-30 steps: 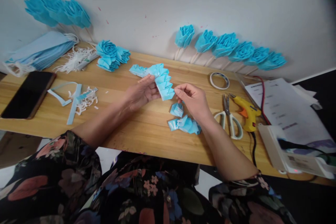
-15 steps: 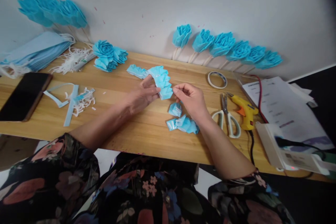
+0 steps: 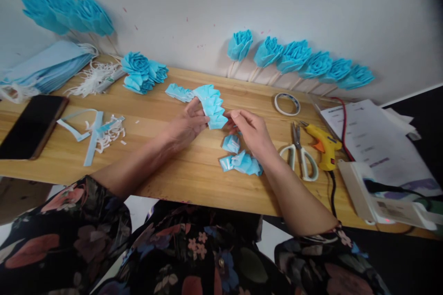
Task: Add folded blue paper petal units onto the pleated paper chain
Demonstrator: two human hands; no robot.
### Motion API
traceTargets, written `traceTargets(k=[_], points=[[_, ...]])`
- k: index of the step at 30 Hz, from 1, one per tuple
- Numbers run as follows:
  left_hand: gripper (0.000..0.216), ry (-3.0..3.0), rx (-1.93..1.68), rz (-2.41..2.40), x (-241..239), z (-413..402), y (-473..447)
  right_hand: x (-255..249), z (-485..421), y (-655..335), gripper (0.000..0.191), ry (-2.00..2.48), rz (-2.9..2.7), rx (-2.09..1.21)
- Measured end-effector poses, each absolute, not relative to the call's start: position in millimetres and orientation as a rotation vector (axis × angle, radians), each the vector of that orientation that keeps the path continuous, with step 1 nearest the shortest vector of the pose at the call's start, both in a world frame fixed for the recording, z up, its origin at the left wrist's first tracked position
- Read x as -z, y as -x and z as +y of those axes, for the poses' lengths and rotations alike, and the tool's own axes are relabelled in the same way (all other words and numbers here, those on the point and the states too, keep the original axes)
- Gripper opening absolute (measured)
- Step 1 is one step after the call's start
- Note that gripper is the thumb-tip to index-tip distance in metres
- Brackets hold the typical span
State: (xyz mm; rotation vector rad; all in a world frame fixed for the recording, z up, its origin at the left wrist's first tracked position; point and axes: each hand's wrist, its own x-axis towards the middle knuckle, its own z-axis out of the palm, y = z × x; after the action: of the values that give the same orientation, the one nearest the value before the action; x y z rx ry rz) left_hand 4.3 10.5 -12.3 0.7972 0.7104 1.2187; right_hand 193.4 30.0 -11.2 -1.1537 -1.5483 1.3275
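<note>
Pale blue and pleated, a curved strip (image 3: 212,106) at the centre of the frame, pointed folds along its right-hand edge. Held in the left hand (image 3: 188,124), clamped close to the lower end: thumb on the near side of the strip, other fingers behind and underneath. Beyond those fingertips, toward the upper left, another pleated stretch (image 3: 178,92) in the same blue; cannot tell whether joined to the strip.

Just right of the strip's lower end, the right hand (image 3: 251,129), thumb and forefinger close together at the tips, remaining fingers curled beneath and partly hidden. Cannot tell whether pinching the corner or merely next to it.

Below the right hand, on the wooden table (image 3: 187,179), a small folded blue piece (image 3: 231,144) and, nearer the bottom of the frame, a crumpled blue bundle (image 3: 246,163). To the right of the forearm, white-handled scissors (image 3: 296,137), then a yellow glue gun (image 3: 327,147); above both, a roll of tape (image 3: 286,114).

Along the wall at upper right, blue flowers on sticks (image 3: 294,57). At left of the frame, a dark phone (image 3: 32,126) near cut strips (image 3: 92,140), with a stack of masks (image 3: 51,67) farther up
</note>
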Motion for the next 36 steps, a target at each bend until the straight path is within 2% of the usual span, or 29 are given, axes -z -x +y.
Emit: traceTargets(k=[11,25,36], points=[[0.069,-1.104,-1.258,0.726,22.8,10.8,-7.2,4.1,27.1,-190.5,0.03,1.146,-1.489,-1.533],[0.06,-1.218,-1.179,0.735,22.2,9.2,-7.8,6.7,27.9,-191.4,0.021,1.175,-1.758,-1.234],[0.05,-1.153,-1.149,0.78,22.0,13.6,-0.3,5.4,27.3,-192.0,0.023,1.197,-1.722,-1.26]])
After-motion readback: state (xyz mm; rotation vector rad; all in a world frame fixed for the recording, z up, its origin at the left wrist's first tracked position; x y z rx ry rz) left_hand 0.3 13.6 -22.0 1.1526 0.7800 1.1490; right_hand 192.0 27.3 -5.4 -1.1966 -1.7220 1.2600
